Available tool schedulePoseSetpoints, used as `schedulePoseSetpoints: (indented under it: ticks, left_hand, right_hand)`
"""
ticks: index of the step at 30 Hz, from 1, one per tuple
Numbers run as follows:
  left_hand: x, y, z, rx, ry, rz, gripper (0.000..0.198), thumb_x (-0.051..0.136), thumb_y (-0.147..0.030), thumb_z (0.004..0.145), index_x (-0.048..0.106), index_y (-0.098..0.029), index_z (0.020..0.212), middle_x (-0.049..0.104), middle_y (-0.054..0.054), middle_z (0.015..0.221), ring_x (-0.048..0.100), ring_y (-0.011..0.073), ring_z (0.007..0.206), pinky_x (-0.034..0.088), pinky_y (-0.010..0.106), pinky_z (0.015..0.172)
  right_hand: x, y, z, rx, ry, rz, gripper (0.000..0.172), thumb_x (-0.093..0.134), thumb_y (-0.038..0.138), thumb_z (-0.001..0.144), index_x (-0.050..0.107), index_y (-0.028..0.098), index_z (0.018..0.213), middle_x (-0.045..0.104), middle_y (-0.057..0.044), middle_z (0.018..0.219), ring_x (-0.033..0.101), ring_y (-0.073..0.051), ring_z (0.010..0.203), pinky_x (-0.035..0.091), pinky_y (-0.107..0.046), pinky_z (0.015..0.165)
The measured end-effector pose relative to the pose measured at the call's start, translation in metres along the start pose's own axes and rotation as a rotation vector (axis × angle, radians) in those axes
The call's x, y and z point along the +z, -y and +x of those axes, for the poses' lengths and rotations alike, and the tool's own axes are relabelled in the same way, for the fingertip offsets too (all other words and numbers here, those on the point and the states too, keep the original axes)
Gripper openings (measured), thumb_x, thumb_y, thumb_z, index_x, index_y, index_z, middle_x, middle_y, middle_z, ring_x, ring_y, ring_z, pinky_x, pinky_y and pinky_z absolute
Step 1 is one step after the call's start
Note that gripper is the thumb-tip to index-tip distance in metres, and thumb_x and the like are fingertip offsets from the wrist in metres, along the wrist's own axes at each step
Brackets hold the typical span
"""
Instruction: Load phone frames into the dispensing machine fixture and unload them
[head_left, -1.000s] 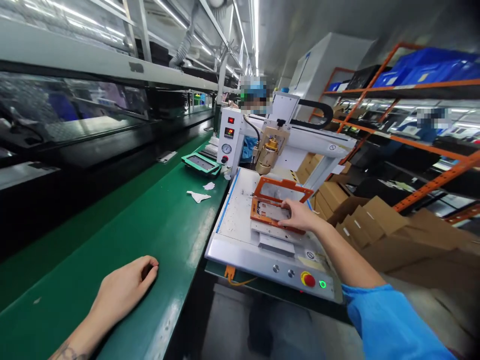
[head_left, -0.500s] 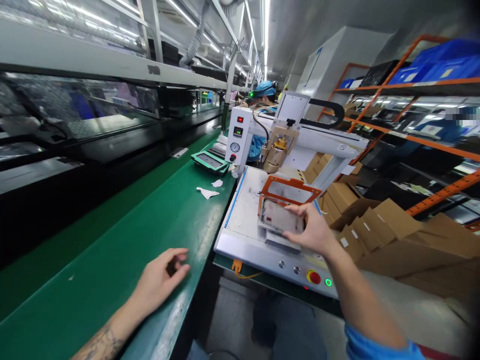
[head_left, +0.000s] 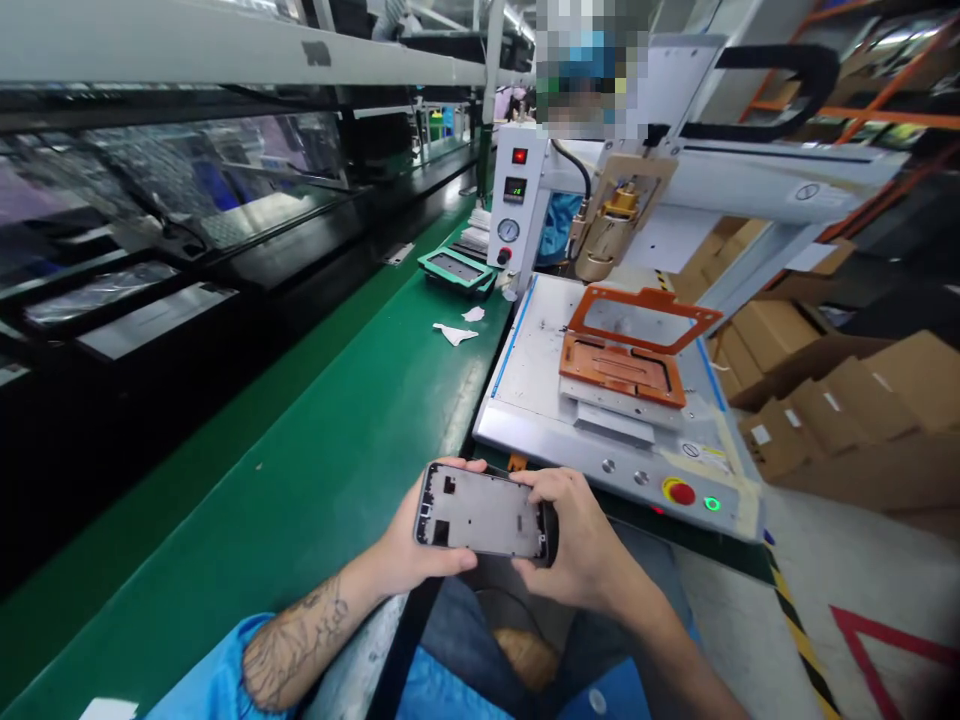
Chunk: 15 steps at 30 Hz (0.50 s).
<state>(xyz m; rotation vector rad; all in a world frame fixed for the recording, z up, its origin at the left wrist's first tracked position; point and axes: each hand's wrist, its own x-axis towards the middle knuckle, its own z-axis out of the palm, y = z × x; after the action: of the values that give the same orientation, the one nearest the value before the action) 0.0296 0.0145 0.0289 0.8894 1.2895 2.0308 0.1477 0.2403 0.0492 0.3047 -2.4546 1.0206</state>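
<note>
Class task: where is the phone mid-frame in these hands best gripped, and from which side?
Probably grip the phone mid-frame at its short ends, from either side, as the left hand and right hand do: the rim gives the fingers an edge; the flat middle has cut-outs.

The left hand (head_left: 424,530) and right hand (head_left: 574,535) hold a phone frame (head_left: 480,510) near a white machine (head_left: 570,450) with an orange holder (head_left: 621,370).

1 L hand (head_left: 421,535), 1 R hand (head_left: 574,535), 1 phone midframe (head_left: 480,510), 2 orange jig plates (head_left: 637,322), 1 green jig (head_left: 452,270), 2 white paper scraps (head_left: 455,334), 1 red e-stop btn (head_left: 681,492), 2 silver btns (head_left: 607,466), 1 green lamp (head_left: 712,504).
</note>
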Motion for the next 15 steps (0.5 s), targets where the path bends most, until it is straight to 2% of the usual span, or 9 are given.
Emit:
schedulePoseSetpoints:
  ticks: [3, 7, 12, 15]
  left_hand:
    - [-0.007, -0.003, -0.001, -0.046, 0.047, -0.105, 0.089, 0.096, -0.029, 0.071, 0.048, -0.033, 0.146, 0.046, 0.014, 0.161, 0.051, 0.0338, 0.142, 0.047, 0.047, 0.115]
    - [-0.013, -0.004, -0.006, -0.100, 0.099, -0.209, 0.097, 0.098, -0.030, 0.069, 0.044, -0.037, 0.150, 0.038, 0.014, 0.166, 0.048, 0.0351, 0.146, 0.048, 0.048, 0.115]
    - [-0.014, -0.006, -0.011, -0.129, 0.119, -0.186, 0.097, 0.097, -0.030, 0.070, 0.044, -0.039, 0.150, 0.037, 0.015, 0.166, 0.044, 0.0379, 0.148, 0.047, 0.051, 0.115]
    - [-0.015, -0.007, -0.011, -0.109, 0.135, -0.161, 0.098, 0.098, -0.030, 0.069, 0.045, -0.038, 0.151, 0.039, 0.015, 0.166, 0.045, 0.0363, 0.148, 0.046, 0.050, 0.116]
  right_hand:
    - [-0.011, 0.001, -0.013, 0.040, -0.048, 0.057, 0.065, 0.078, 0.018, 0.065, 0.042, 0.025, 0.119, 0.060, -0.010, 0.133, 0.055, -0.031, 0.116, 0.045, -0.048, 0.098]
    - [-0.017, 0.006, -0.023, -0.032, -0.145, 0.150, 0.071, 0.084, 0.022, 0.071, 0.037, 0.026, 0.124, 0.059, -0.011, 0.137, 0.054, -0.032, 0.122, 0.041, -0.054, 0.106]
    - [-0.018, 0.012, -0.022, -0.097, -0.191, 0.180, 0.071, 0.083, 0.025, 0.076, 0.035, 0.027, 0.127, 0.058, -0.013, 0.138, 0.056, -0.033, 0.120, 0.042, -0.057, 0.102]
    - [-0.018, 0.012, -0.020, -0.111, -0.199, 0.179, 0.071, 0.082, 0.024, 0.076, 0.035, 0.027, 0.128, 0.058, -0.014, 0.138, 0.056, -0.034, 0.120, 0.041, -0.059, 0.102]
